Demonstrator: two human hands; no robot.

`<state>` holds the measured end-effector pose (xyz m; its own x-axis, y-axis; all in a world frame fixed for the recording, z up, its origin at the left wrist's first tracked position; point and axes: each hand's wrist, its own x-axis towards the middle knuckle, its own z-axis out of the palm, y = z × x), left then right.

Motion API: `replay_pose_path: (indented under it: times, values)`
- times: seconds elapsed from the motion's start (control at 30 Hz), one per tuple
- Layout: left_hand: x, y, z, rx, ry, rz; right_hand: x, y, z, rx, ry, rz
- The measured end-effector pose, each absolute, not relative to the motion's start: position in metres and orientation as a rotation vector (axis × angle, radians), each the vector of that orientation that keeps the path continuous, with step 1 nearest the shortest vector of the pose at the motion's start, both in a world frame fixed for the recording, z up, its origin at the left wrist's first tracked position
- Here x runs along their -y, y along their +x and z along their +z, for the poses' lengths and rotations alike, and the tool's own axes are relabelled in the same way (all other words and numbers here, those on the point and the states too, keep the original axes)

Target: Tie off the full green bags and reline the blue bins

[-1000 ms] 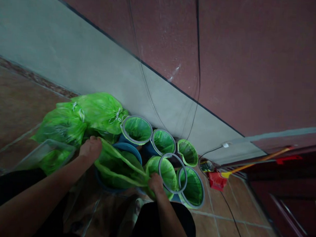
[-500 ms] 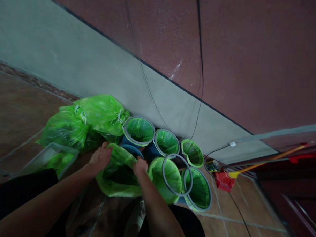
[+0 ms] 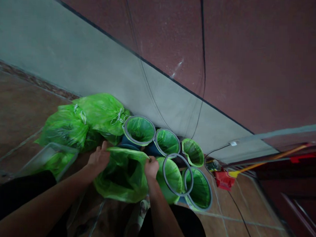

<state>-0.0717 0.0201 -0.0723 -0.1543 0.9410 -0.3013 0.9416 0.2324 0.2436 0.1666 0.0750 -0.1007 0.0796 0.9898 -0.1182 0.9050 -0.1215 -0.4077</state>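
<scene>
A green garbage bag [image 3: 120, 190] hangs with its mouth wide apart in front of me. My left hand [image 3: 100, 159] grips its rim at the left, and my right hand [image 3: 152, 167] pinches the rim at the right. Behind the bag shows a small part of a blue bin [image 3: 129, 147]. Just right of my right hand stands a bin lined with a green bag [image 3: 168, 178], and a loose grey ring [image 3: 166, 186] leans across it and its neighbour.
More lined bins [image 3: 139, 130] stand along the wall. Tied green bags [image 3: 65, 126] lie at the left, beside a clear plastic box [image 3: 74, 158] with green plastic inside. A red dustpan [image 3: 224, 180] and a yellow-handled tool [image 3: 263, 161] are at the right, near a cable [image 3: 242, 220].
My right hand has moved right and slightly up, pulling the bag's mouth wider. The bag now covers most of the blue rim behind it. My left hand has barely shifted.
</scene>
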Motion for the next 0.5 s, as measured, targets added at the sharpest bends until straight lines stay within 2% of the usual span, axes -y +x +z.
replay_pose_path:
  times: [0.13, 0.27, 0.5]
  values:
    - [-0.02, -0.068, -0.065, -2.122, 1.789, -0.081, -0.072, 0.171, -0.101, 1.92, -2.165, 0.572]
    - [-0.025, -0.06, -0.06, -2.132, 1.877, 0.07, -0.071, 0.166, -0.102, 1.955, -2.128, 0.648]
    - [-0.035, -0.053, -0.061, -2.325, 1.56, 0.194, -0.074, 0.166, -0.107, 1.84, -2.221, 0.642]
